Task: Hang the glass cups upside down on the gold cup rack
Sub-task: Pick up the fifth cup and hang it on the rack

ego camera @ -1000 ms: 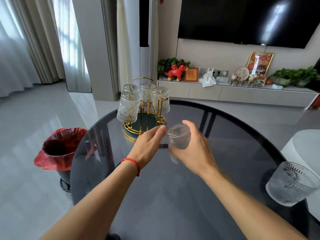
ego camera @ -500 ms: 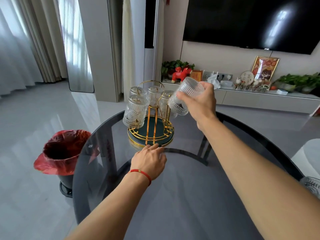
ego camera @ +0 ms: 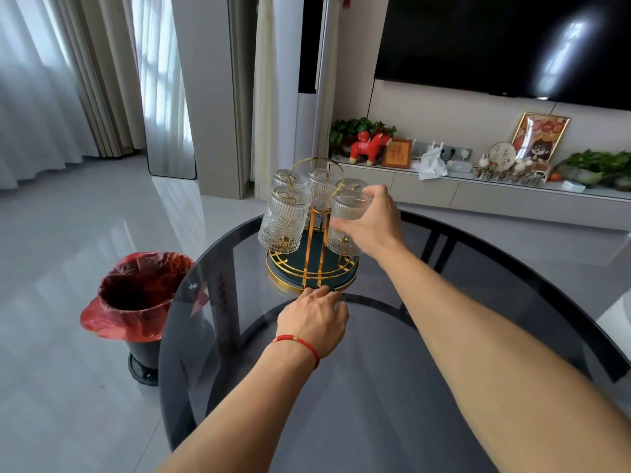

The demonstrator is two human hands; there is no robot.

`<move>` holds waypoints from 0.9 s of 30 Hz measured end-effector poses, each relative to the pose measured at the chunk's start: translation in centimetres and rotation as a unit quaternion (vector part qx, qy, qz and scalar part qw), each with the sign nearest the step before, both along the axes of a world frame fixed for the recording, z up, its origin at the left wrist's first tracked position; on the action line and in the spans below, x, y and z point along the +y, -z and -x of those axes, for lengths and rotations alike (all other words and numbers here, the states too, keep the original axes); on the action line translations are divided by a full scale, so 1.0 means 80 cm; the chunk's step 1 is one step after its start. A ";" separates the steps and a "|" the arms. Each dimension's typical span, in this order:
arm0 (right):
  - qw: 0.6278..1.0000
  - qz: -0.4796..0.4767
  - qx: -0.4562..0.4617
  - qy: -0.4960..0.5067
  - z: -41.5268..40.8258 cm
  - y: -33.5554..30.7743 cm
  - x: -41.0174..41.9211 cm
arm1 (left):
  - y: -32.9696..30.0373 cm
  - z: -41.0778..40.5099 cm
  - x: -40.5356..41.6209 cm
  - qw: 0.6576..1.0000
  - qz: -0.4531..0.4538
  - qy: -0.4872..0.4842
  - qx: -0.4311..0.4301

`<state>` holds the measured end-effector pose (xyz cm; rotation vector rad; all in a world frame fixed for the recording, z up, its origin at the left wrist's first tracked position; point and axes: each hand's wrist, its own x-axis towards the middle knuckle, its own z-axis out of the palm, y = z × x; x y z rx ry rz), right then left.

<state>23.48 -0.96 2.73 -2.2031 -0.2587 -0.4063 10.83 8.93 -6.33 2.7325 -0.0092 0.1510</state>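
Note:
The gold cup rack [ego camera: 316, 240] with a round dark green base stands at the far side of the dark glass table [ego camera: 392, 387]. Several ribbed glass cups hang upside down on its arms; the largest in view is at front left [ego camera: 283, 218]. My right hand [ego camera: 370, 221] grips another ribbed glass cup [ego camera: 346, 216], turned upside down, at the rack's front right arm. My left hand [ego camera: 312, 320] lies flat on the table, its fingertips touching the near rim of the rack's base.
A bin with a red bag [ego camera: 136, 298] stands on the floor left of the table. Behind the table runs a low TV cabinet [ego camera: 478, 196] with plants, a red horse figure and frames. A dark television [ego camera: 495, 42] hangs on the wall.
My right hand has brought the cup down from above the rack onto its front right arm, now fully upside down. My left hand stays at the base rim.

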 end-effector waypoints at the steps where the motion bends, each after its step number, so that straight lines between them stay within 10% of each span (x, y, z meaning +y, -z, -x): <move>1: 1.000 0.003 0.001 0.003 0.000 0.004 0.000 | 0.000 0.000 -0.001 1.000 0.000 0.002 0.000; 27: 0.981 0.174 0.029 -0.085 0.161 0.039 -0.160 | -0.030 0.044 -0.053 0.990 0.049 0.106 -0.085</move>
